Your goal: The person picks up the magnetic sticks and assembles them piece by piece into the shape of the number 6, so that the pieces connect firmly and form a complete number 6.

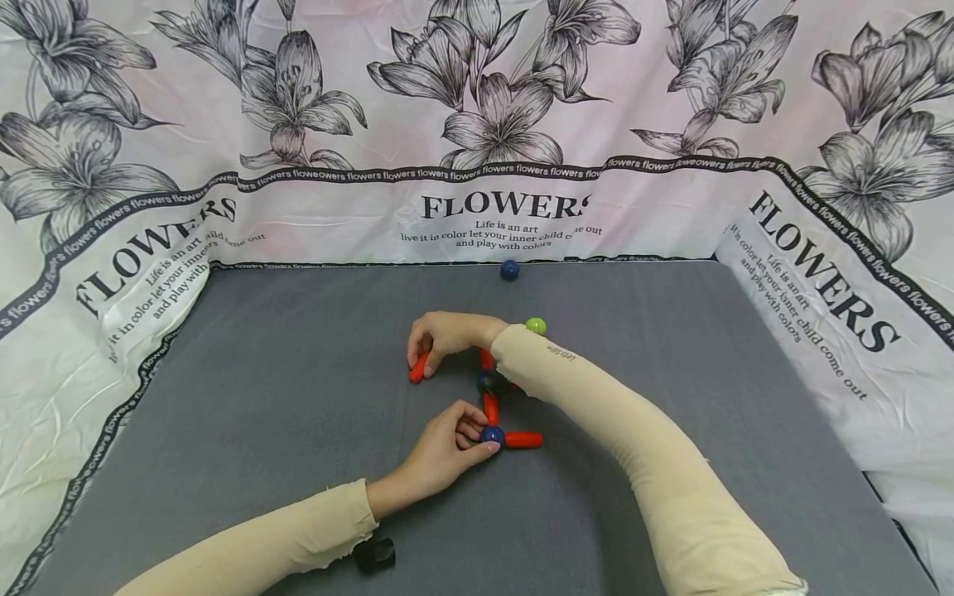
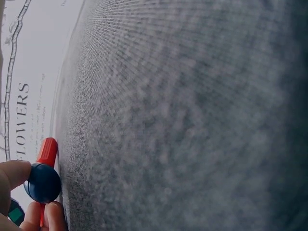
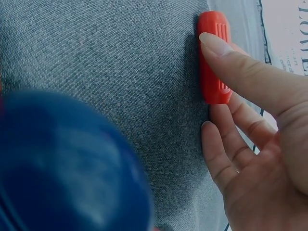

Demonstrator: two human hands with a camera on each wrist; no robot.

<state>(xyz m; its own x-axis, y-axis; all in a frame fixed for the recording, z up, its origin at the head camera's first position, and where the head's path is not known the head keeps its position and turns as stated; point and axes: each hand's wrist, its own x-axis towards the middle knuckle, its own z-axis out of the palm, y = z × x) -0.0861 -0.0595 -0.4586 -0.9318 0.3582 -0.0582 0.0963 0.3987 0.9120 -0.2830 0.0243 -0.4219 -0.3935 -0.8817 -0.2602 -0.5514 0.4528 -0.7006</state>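
With its thumb and fingers, my left hand (image 1: 440, 447) grips a blue ball (image 1: 493, 436) on the table. A red rod (image 1: 524, 440) sticks out from that ball to the right, and another red rod (image 1: 490, 409) runs from it up to a second dark blue ball (image 1: 486, 382). Beyond this one, a further red rod (image 1: 487, 358) is partly covered by the right sleeve. My right hand (image 1: 450, 331), farther off and to the left, pinches a separate red rod (image 3: 214, 67) between thumb and fingers, close over the cloth.
A green ball (image 1: 536, 326) lies just behind the right forearm. Near the table's back edge is another blue ball (image 1: 510, 271). Flower-printed sheets (image 1: 328, 215) stand around the grey table surface (image 1: 283, 397). A black object (image 1: 374, 555) sits by the left cuff.
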